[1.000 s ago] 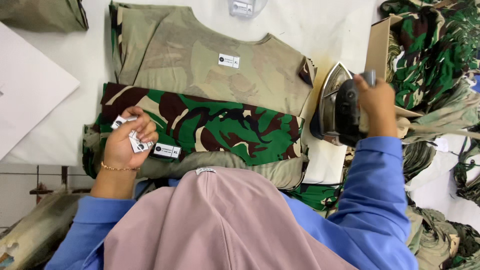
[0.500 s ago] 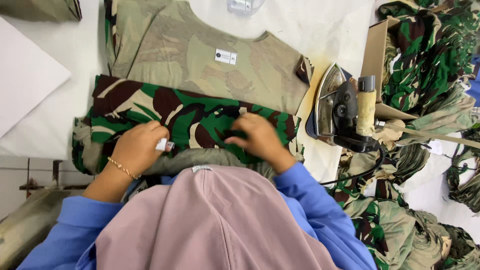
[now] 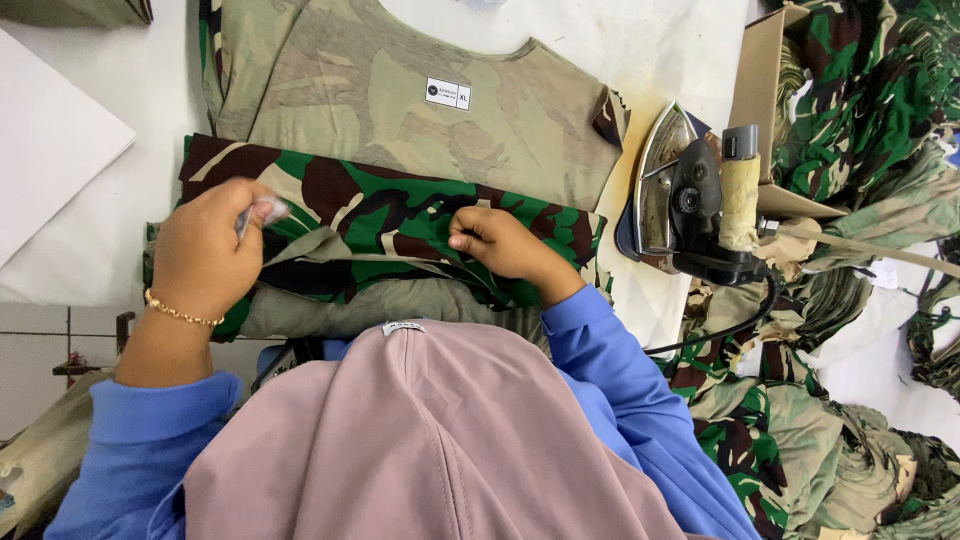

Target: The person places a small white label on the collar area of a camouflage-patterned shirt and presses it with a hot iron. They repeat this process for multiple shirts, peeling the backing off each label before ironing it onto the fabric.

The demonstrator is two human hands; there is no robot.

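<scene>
Fingers of the left hand [image 3: 205, 250] are curled shut around a small pale label [image 3: 268, 209], pinched near the fingertips. The right hand [image 3: 505, 245] rests with fingers bent and pressed down on the camouflage garment [image 3: 400, 225], closed on nothing, pinning a fold just beneath them. The step in hand looks like placing a label on the folded cloth; I judge the next move calls for a flat, smoothed patch under the fingers. The garment is soft woven cloth in green, brown and black blotches, lying on the white surface [image 3: 120, 230]. Beyond the fingers lies a faded olive shirt [image 3: 420, 120]; right of them stands a metal-soled electric iron [image 3: 690, 200].
</scene>
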